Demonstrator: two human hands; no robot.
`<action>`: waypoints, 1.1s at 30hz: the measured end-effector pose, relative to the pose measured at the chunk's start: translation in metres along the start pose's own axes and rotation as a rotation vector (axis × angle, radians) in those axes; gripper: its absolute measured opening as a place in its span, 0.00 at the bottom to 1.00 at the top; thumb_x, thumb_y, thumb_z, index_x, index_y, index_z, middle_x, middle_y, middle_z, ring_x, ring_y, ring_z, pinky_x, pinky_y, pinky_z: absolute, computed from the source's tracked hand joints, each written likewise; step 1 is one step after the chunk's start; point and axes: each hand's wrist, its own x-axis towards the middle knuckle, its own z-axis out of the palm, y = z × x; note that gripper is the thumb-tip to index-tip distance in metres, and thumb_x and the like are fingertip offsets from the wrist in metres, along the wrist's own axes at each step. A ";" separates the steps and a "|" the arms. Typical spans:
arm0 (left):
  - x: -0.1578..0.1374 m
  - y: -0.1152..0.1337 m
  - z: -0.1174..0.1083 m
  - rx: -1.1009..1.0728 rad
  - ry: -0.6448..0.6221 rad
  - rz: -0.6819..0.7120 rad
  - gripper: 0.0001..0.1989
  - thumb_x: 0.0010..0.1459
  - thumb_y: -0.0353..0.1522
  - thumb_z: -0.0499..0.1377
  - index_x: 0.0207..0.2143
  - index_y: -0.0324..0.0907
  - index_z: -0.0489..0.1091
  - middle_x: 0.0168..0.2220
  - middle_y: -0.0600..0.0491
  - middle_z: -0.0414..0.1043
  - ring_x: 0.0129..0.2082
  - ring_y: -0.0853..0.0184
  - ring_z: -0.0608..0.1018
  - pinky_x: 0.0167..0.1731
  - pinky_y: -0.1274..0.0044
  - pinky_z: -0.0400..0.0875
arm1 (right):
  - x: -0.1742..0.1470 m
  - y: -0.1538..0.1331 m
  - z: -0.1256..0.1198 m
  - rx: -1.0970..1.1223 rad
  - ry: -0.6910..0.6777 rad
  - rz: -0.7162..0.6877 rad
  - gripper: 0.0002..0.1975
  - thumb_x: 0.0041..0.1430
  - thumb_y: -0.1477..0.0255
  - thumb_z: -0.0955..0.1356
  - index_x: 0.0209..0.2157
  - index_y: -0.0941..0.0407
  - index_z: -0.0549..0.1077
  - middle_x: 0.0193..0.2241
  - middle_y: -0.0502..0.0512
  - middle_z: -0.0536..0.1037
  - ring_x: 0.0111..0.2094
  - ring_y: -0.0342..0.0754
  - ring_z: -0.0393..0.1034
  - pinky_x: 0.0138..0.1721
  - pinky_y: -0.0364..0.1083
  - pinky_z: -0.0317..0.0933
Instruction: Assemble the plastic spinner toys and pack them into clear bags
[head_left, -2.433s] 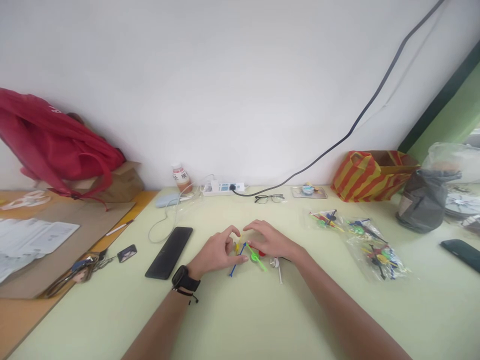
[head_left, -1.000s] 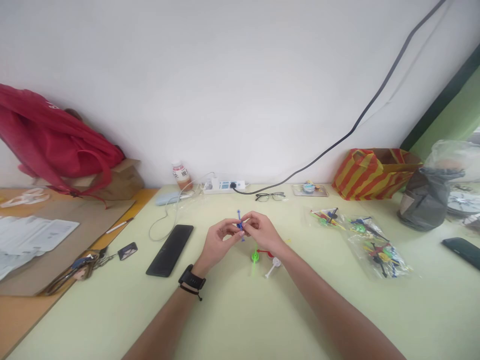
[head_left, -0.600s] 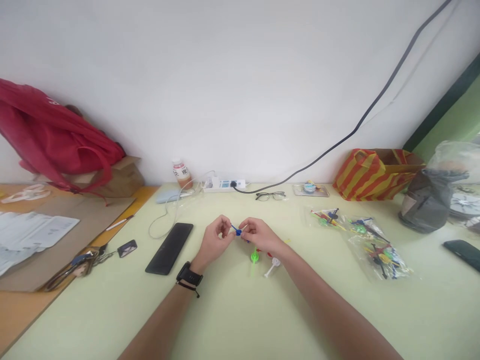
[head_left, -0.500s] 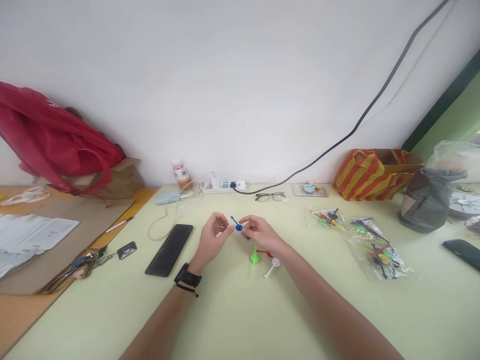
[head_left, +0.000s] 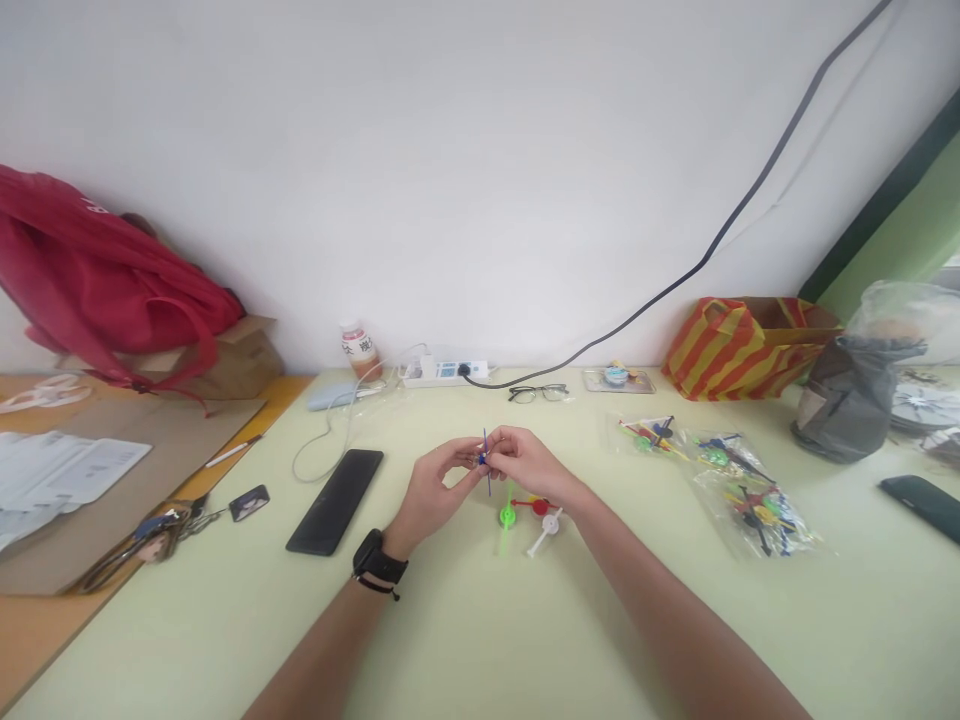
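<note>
Between my fingertips, above the table, is a small blue plastic spinner arrow (head_left: 487,484), seen nearly edge-on. My left hand (head_left: 441,485) pinches it from the left, thumb and fingers closed at its hub. From the other side my right hand (head_left: 523,463) pinches the same hub. The fingers partly cover the piece. Just below my right hand lie a green spinner arrow (head_left: 508,516), a red spinner arrow (head_left: 540,507) and a white spinner arrow (head_left: 551,523), with a bit of yellow showing behind the red one.
Clear bags of coloured spinner arrows (head_left: 761,500) lie to the right. A black phone (head_left: 335,502) is left of my hands. Glasses (head_left: 538,393), a power strip (head_left: 442,373) and a bottle (head_left: 361,352) stand along the wall. A striped bag (head_left: 705,350) is at back right.
My left hand has moved in to the right and its fingers now close on the blue spinner arrow. The arrow has turned from face-on to edge-on.
</note>
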 end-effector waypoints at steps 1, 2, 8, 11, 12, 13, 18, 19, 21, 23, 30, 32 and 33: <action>0.000 0.002 0.000 0.055 -0.017 0.027 0.14 0.64 0.38 0.65 0.50 0.45 0.76 0.46 0.46 0.80 0.42 0.60 0.82 0.48 0.66 0.78 | -0.001 0.000 -0.001 -0.036 -0.006 -0.004 0.04 0.56 0.74 0.66 0.35 0.54 0.67 0.27 0.48 0.75 0.28 0.44 0.70 0.33 0.44 0.65; -0.001 0.003 0.000 0.104 -0.026 0.052 0.11 0.64 0.38 0.64 0.48 0.45 0.78 0.45 0.47 0.80 0.42 0.60 0.82 0.47 0.67 0.78 | -0.001 0.001 -0.002 -0.080 -0.006 -0.009 0.04 0.55 0.74 0.65 0.34 0.54 0.66 0.27 0.47 0.74 0.28 0.44 0.69 0.32 0.43 0.64; -0.003 -0.002 -0.003 0.176 0.002 0.040 0.04 0.63 0.35 0.64 0.36 0.44 0.75 0.40 0.50 0.81 0.41 0.60 0.82 0.46 0.70 0.76 | -0.007 0.008 -0.011 -0.447 0.074 -0.030 0.08 0.58 0.76 0.64 0.40 0.53 0.68 0.29 0.47 0.70 0.32 0.47 0.64 0.34 0.45 0.53; -0.003 -0.011 -0.006 0.215 -0.075 -0.005 0.04 0.63 0.35 0.63 0.39 0.45 0.76 0.43 0.51 0.81 0.46 0.59 0.81 0.50 0.68 0.75 | -0.013 0.007 -0.021 -0.601 0.033 -0.021 0.11 0.54 0.81 0.67 0.38 0.54 0.72 0.32 0.53 0.73 0.35 0.50 0.67 0.36 0.46 0.53; -0.002 -0.014 -0.007 0.240 -0.092 -0.018 0.07 0.63 0.35 0.63 0.43 0.46 0.77 0.44 0.50 0.82 0.47 0.58 0.81 0.51 0.67 0.74 | -0.015 0.005 -0.024 -0.638 0.022 -0.022 0.11 0.53 0.82 0.67 0.38 0.55 0.73 0.34 0.55 0.74 0.36 0.50 0.68 0.37 0.46 0.53; -0.002 -0.017 -0.008 0.267 -0.099 -0.025 0.09 0.63 0.36 0.63 0.45 0.47 0.77 0.45 0.50 0.82 0.48 0.58 0.81 0.52 0.66 0.74 | -0.017 0.002 -0.026 -0.667 0.016 -0.026 0.12 0.53 0.83 0.67 0.37 0.55 0.74 0.37 0.56 0.75 0.37 0.51 0.69 0.38 0.46 0.54; -0.001 -0.027 -0.013 0.404 -0.065 0.026 0.09 0.63 0.36 0.63 0.44 0.48 0.79 0.47 0.48 0.81 0.51 0.55 0.79 0.55 0.62 0.72 | -0.026 -0.013 -0.025 -0.729 -0.287 -0.107 0.13 0.50 0.82 0.70 0.36 0.52 0.78 0.38 0.52 0.78 0.38 0.49 0.71 0.36 0.44 0.58; 0.000 -0.026 -0.013 0.413 -0.044 0.033 0.10 0.63 0.36 0.64 0.46 0.47 0.79 0.47 0.48 0.81 0.50 0.55 0.79 0.55 0.62 0.72 | -0.028 -0.015 -0.023 -0.750 -0.369 -0.112 0.12 0.48 0.83 0.70 0.33 0.52 0.78 0.35 0.51 0.78 0.36 0.49 0.70 0.33 0.44 0.57; 0.000 -0.024 -0.014 0.399 0.014 0.034 0.11 0.64 0.37 0.63 0.48 0.47 0.77 0.48 0.48 0.80 0.51 0.56 0.79 0.55 0.63 0.72 | -0.029 -0.018 -0.020 -0.785 -0.431 -0.116 0.11 0.47 0.84 0.70 0.29 0.53 0.77 0.32 0.51 0.78 0.33 0.48 0.69 0.31 0.44 0.55; 0.001 -0.019 -0.013 0.344 0.082 0.024 0.11 0.66 0.38 0.61 0.49 0.47 0.77 0.49 0.48 0.80 0.51 0.57 0.79 0.54 0.64 0.72 | -0.029 -0.019 -0.019 -0.766 -0.391 -0.141 0.10 0.48 0.84 0.70 0.29 0.54 0.76 0.32 0.51 0.78 0.33 0.47 0.69 0.31 0.43 0.55; -0.002 -0.004 -0.005 0.014 0.215 0.030 0.16 0.74 0.40 0.50 0.54 0.43 0.72 0.48 0.46 0.80 0.50 0.59 0.80 0.53 0.66 0.72 | -0.021 -0.020 -0.023 -0.278 -0.130 -0.073 0.05 0.56 0.77 0.66 0.34 0.54 0.71 0.27 0.48 0.77 0.26 0.45 0.72 0.30 0.43 0.64; -0.004 0.000 0.000 -0.012 0.157 0.053 0.17 0.72 0.40 0.55 0.56 0.43 0.71 0.50 0.45 0.79 0.51 0.58 0.80 0.52 0.66 0.73 | -0.017 -0.017 -0.023 -0.154 -0.071 -0.066 0.05 0.55 0.77 0.67 0.34 0.54 0.69 0.28 0.49 0.78 0.28 0.46 0.75 0.31 0.43 0.65; -0.005 0.002 0.003 0.005 0.113 0.062 0.17 0.69 0.40 0.58 0.56 0.44 0.71 0.51 0.45 0.78 0.50 0.58 0.80 0.53 0.66 0.74 | -0.015 -0.015 -0.022 -0.109 -0.054 -0.061 0.05 0.54 0.77 0.67 0.34 0.54 0.68 0.27 0.49 0.78 0.28 0.46 0.75 0.31 0.43 0.65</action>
